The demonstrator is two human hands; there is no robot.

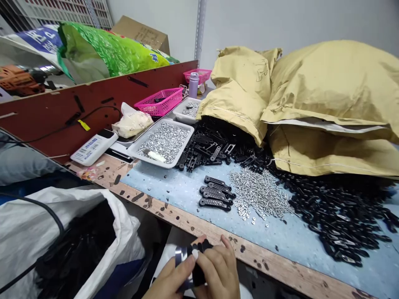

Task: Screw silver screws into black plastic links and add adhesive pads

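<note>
1. From where I stand, both hands are low, just in front of the table (249, 257) edge; the left hand (173, 274) comes in from below, the right hand (218, 265) beside it.
2. Between them is the bundle (197, 275) of black parts, off the table and partly hidden by fingers. A shiny band (179, 256) shows on its left side.
3. The left hand's grip is narrow, closed on the bundle with the thumb lying along the top.
4. The right hand's grip is also closed on it, fingers bent over from the right; one fingertip sticks up.
5. Straight beyond the hands, a few black bars (215, 193) lie roughly side by side on the blue mat (174, 195).
6. Touching them on the right spreads a heap of metal bits (262, 193), rods and little rings mixed.
7. Further right, black pieces (339, 224) are heaped in front of the paper sacks (336, 87), and more black parts spill below the smaller sack's mouth.
8. Over to the left are a tray (181, 162) of shiny bits, a pink basket (162, 107) and a purple bottle (193, 86).
9. Below the table's left end, a white sack (127, 226) gapes, black pieces inside.
</note>
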